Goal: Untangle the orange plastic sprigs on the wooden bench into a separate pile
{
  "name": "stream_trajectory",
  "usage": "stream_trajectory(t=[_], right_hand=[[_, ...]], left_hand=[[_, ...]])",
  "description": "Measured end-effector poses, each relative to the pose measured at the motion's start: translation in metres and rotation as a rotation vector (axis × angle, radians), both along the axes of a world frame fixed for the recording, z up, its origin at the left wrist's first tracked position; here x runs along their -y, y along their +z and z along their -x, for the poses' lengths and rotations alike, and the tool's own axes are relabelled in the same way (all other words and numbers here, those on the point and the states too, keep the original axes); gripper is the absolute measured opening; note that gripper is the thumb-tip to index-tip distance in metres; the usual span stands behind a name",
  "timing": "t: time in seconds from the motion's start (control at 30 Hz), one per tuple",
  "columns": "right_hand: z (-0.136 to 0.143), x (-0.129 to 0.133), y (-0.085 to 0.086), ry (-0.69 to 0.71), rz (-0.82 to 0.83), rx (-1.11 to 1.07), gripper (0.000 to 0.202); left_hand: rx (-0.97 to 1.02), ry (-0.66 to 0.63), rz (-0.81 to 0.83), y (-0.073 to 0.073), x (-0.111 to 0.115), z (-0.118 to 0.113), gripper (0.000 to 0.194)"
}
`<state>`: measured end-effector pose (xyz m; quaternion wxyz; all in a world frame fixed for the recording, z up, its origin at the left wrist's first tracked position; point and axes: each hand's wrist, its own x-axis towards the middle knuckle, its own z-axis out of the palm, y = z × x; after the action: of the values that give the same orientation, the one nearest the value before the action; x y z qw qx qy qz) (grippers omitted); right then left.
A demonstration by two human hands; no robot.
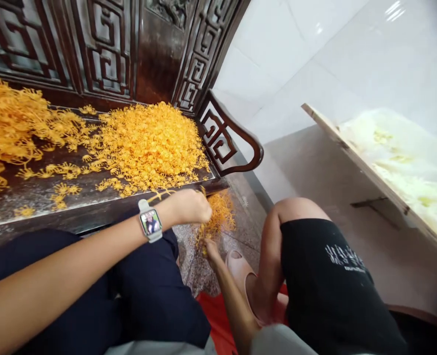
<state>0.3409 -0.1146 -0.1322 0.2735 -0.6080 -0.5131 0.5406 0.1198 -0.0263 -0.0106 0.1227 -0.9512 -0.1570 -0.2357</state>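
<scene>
My left hand [193, 207], with a watch [151, 223] on its wrist, is closed in a fist at the bench's front edge. A thin orange plastic strand [161, 194] runs behind it and seems to be in its fingers. Lower down, my right hand [211, 250] is closed, its fingers partly hidden and small; orange bits show beside them. Just beyond both hands, an orange heap of loose strands [220, 212] lies on the floor. On the bench is a large pile of small orange spider-shaped plastic pieces [151, 143].
The dark carved wooden bench [103, 204] has a curved armrest [253, 148]. At its left lies a tangled orange pile [7, 118]. A person's knee in black shorts [325, 266] and a pink slipper [238, 266] are close on the right. Beyond stands a board-edged table [384, 180].
</scene>
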Motion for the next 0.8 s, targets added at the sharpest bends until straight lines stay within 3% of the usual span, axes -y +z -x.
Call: stream_trajectory(t=[0.1,0.17,0.23,0.33,0.4,0.47,0.57,0.63,0.7,0.73,0.8], right_hand=[[-0.005,-0.012,0.0,0.019,-0.02,0.008,0.026],[-0.006,-0.038,0.021,0.034,-0.066,-0.024,0.04],[-0.001,-0.072,0.056,0.034,-0.14,-0.085,0.045],[0.017,-0.125,0.118,0.0,-0.367,-0.264,0.034],[0.033,-0.155,0.156,0.056,-0.545,-0.185,0.033],[0.045,-0.182,0.187,0.1,-0.828,-0.019,0.023],[0.05,-0.209,0.216,0.102,-1.176,0.079,0.023],[0.046,-0.217,0.217,0.06,-1.206,0.025,0.025],[0.038,-0.214,0.198,-0.035,-1.14,-0.048,0.027],[0.032,-0.207,0.18,-0.107,-1.108,-0.068,0.029],[0.021,-0.181,0.127,-0.297,-1.06,-0.067,0.032]], left_hand=[[-0.057,0.24,0.056,0.003,-0.036,0.027,0.023],[-0.04,0.371,0.105,0.009,-0.052,0.047,0.026],[0.019,0.47,0.158,0.016,-0.06,0.064,0.031],[0.114,0.542,0.218,0.02,-0.064,0.081,0.033],[0.165,0.573,0.229,0.021,-0.064,0.087,0.034],[0.238,0.605,0.249,0.021,-0.064,0.091,0.036],[0.368,0.638,0.35,0.026,-0.063,0.093,0.04],[0.444,0.643,0.44,0.031,-0.061,0.094,0.045],[0.502,0.636,0.518,0.037,-0.058,0.094,0.048],[0.527,0.636,0.547,0.04,-0.057,0.094,0.049],[0.581,0.647,0.568,0.044,-0.054,0.093,0.048]])
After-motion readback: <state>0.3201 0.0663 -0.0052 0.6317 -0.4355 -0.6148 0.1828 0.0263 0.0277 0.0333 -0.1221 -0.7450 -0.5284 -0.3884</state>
